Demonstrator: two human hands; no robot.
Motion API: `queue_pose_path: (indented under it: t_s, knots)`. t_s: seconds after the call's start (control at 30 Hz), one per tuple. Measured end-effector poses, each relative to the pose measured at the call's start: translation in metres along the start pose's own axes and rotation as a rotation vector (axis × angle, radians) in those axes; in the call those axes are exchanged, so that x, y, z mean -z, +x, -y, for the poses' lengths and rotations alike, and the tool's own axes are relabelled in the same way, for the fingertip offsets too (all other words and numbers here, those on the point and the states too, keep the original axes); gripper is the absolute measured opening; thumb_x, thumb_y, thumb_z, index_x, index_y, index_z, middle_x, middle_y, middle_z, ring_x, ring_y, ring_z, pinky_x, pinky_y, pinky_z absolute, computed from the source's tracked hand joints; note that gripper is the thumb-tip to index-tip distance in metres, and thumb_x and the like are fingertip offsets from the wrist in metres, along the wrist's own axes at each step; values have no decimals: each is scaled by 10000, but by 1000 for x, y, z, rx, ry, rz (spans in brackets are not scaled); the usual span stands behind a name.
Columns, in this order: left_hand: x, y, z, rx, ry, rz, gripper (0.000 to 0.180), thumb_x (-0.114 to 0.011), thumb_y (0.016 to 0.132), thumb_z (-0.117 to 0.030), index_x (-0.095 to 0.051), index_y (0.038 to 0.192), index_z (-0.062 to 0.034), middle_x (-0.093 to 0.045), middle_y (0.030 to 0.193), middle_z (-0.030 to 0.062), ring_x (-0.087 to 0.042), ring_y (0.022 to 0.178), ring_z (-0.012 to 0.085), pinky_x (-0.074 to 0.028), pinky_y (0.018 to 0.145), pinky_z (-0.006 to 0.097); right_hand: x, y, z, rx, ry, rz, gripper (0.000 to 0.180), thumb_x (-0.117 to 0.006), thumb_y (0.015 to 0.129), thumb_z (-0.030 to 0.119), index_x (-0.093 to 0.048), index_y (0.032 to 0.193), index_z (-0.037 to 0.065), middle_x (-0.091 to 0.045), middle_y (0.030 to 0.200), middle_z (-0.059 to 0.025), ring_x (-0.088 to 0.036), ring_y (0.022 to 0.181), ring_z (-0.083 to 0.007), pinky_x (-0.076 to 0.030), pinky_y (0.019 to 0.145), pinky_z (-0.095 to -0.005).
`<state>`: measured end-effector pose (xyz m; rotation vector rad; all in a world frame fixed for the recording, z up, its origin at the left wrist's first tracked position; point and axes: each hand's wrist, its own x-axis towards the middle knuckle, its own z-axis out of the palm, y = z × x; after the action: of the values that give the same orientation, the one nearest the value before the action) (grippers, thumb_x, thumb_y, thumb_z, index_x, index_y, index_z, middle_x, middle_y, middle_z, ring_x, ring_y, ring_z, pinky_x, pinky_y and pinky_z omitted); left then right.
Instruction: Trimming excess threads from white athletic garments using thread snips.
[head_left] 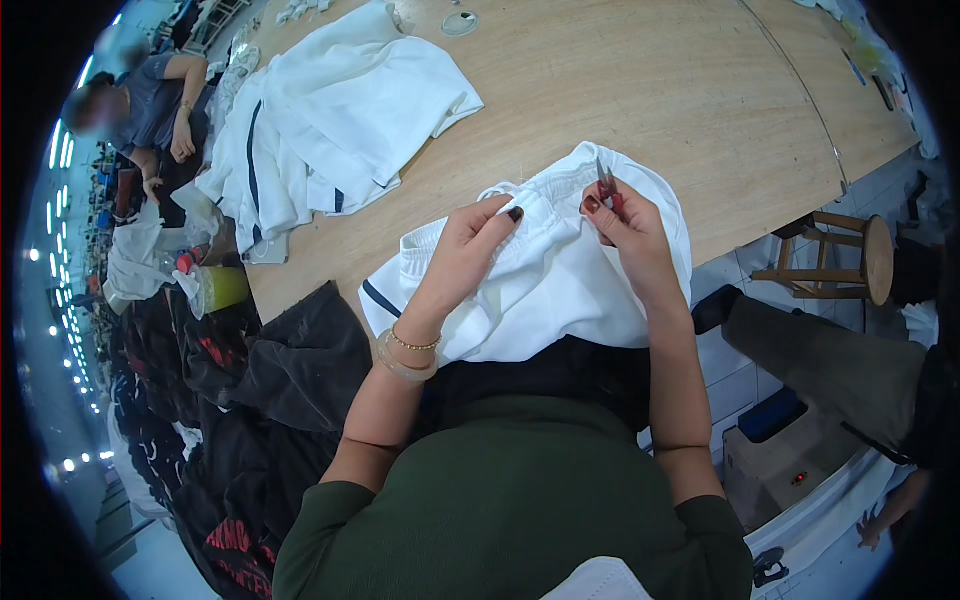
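Observation:
White shorts (575, 305) with a gathered elastic waistband and a dark side stripe lie over the near table edge and hang toward my lap. My left hand (468, 245) pinches the waistband between thumb and fingers. In my right hand (637, 238) is a pair of small thread snips (606, 184) with red handles, the metal blades pointing up and away from me. The right fingers rest by the far part of the waistband. Whether they also grip the cloth cannot be made out.
More white garments (345, 95) with dark stripes are heaped at the far left of the wooden table (590, 70). Dark garments (305, 350) lie at my left, near a yellow-green container (222, 288). A wooden stool (878, 260) stands right. Other people are at both sides.

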<state>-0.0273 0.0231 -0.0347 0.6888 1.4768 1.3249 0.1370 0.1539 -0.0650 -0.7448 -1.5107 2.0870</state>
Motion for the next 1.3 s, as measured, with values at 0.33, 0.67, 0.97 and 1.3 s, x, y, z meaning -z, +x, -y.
queue_pose_path:
  t_s: [0.33,0.67,0.97,1.3]
  knots:
    - [4,-1,14,-189,264,-77,197,-533,897,-144,-581,860,43,-491,628,16,-378,592,68,-330,526,264,-32,-4,1,140,-351,-37,108,-669,800,-37,-620,895,-24,-548,734,1,-450,652,-72,-408,581,-236]
    - [-2,0,5,-755,769,-537,175,-679,816,-86,-625,933,33,-559,834,33,-485,666,114,-411,603,240,-38,-4,22,138,-518,2,74,-623,848,22,-576,861,-33,-534,725,-29,-454,659,-82,-394,600,-240]
    - [-4,-1,0,-585,553,-122,166,-674,780,12,-646,943,-4,-591,889,61,-555,716,170,-444,621,268,-54,-8,32,242,-517,-42,67,-611,871,45,-579,885,-12,-545,760,-5,-448,671,-69,-393,589,-224]
    - [2,8,-5,-621,632,-117,50,-563,865,17,-565,915,13,-583,869,111,-568,727,245,-449,637,301,-18,-22,44,341,-664,-257,200,-733,772,60,-619,916,-21,-637,836,-72,-606,804,-158,-482,724,-273]
